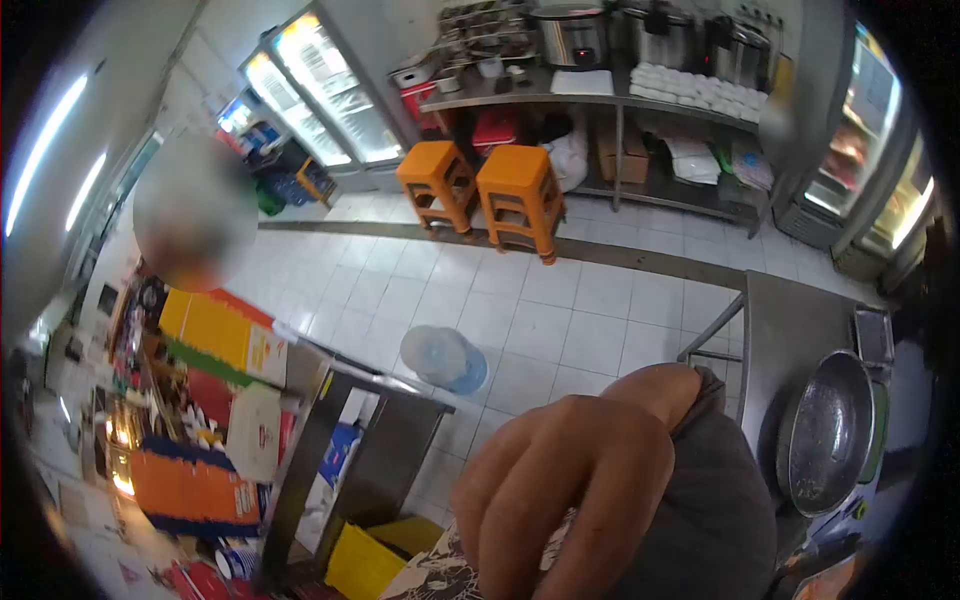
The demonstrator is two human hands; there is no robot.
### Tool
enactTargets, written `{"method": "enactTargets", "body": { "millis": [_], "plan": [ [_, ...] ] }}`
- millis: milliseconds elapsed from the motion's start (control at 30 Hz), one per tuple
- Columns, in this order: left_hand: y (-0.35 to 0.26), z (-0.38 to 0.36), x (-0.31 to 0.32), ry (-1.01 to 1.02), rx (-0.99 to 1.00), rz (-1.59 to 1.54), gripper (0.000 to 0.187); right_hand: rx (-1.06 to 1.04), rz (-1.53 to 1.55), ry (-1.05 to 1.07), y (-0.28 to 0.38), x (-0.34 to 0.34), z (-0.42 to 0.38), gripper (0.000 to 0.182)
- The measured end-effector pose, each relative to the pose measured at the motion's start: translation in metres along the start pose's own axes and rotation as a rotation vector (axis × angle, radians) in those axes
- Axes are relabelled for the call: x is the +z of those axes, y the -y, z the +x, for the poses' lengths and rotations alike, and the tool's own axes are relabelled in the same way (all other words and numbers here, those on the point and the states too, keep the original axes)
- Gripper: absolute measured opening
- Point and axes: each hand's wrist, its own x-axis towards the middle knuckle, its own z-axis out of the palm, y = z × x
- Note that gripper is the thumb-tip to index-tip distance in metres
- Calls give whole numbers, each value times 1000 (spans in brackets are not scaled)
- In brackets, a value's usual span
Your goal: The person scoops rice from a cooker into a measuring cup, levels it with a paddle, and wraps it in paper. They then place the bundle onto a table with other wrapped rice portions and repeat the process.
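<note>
Large and close to the camera, my right hand shows its knuckles at the bottom centre. Its fingers are curled and pressed together, pointing down; their tips and anything they hold are hidden. A grey sleeve lies beside and behind the wrist. Black-and-white patterned cloth shows under the fingers at the lower edge. My left hand is out of the frame.
A steel table at right bears a round metal pan. Two orange stools stand before a shelved counter. A clear water bottle is on the tiled floor. At left are boxes and a blurred person.
</note>
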Motion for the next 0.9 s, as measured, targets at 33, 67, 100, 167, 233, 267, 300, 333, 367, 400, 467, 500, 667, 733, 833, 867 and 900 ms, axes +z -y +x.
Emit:
{"method": "enactTargets", "body": {
  "millis": [33,67,100,167,233,267,300,333,367,400,467,500,667,733,833,867,900],
  "plan": [
    [-31,10,8,8,24,30,35,-36,-7,-11,12,-16,0,19],
    [-63,19,18,21,46,55,35,-72,-13,-21,24,-32,0,20],
    [-91,29,29,36,65,83,36,-141,-73,32,31,-55,4,20],
    [-144,51,51,67,102,129,37,-177,-187,76,56,-92,8,23],
    [-191,75,72,96,132,174,37,-72,-291,22,89,-119,5,23],
    [-215,88,82,110,144,206,38,6,-340,-8,106,-133,4,22],
    [-237,101,91,124,151,233,38,132,-387,-61,129,-144,7,17],
    [-258,116,99,139,158,257,39,217,-446,-108,142,-159,6,15],
    [-279,132,109,154,163,287,39,306,-502,-151,154,-175,5,14],
    [-300,148,117,166,166,319,39,355,-570,-185,161,-193,1,15],
    [-338,183,135,189,164,373,40,453,-674,-245,171,-235,-10,16],
    [-356,200,142,196,157,406,41,495,-739,-215,174,-259,-15,15],
    [-456,283,156,193,126,643,43,798,-1378,-52,183,-412,-69,20],
    [-494,321,153,186,136,762,43,1027,-1698,-199,184,-478,-112,21],
    [-563,391,155,231,389,1185,45,1506,-1775,-431,223,-557,-219,21],
    [-593,416,168,248,630,1472,45,1719,-1682,-603,239,-573,-262,24],
    [-635,437,201,174,928,1747,46,1949,-1692,-541,257,-583,-312,24]
  ]
}}
